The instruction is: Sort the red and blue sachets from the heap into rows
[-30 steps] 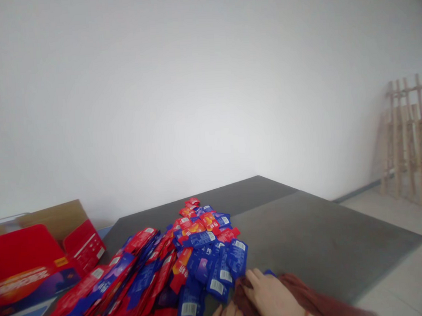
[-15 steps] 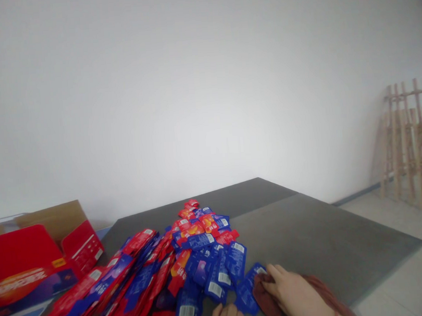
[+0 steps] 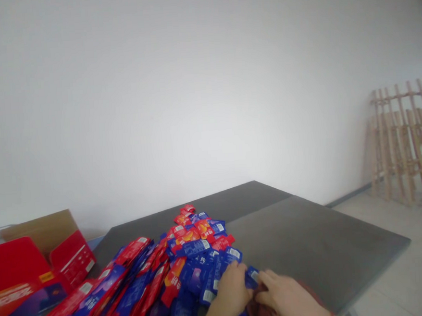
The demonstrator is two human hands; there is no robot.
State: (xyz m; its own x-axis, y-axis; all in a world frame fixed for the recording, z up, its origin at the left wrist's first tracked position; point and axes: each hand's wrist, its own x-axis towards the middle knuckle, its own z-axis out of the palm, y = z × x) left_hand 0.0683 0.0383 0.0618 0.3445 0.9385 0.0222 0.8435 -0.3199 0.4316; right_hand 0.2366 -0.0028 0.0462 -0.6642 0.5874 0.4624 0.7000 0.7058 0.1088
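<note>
Right hand [image 3: 287, 297] by blue sachet [image 3: 251, 277] | grey table [image 3: 292, 239] | white wall [image 3: 193, 106] | wooden racks [image 3: 413, 134]

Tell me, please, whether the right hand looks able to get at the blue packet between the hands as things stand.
Probably yes: the right hand is right at the blue packet, with nothing visible between them; the left hand sits close on the other side.

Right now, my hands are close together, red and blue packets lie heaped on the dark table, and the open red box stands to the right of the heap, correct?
Not quite: the head view shows the open red box to the left of the heap of packets, not the right. The rest holds.
</note>
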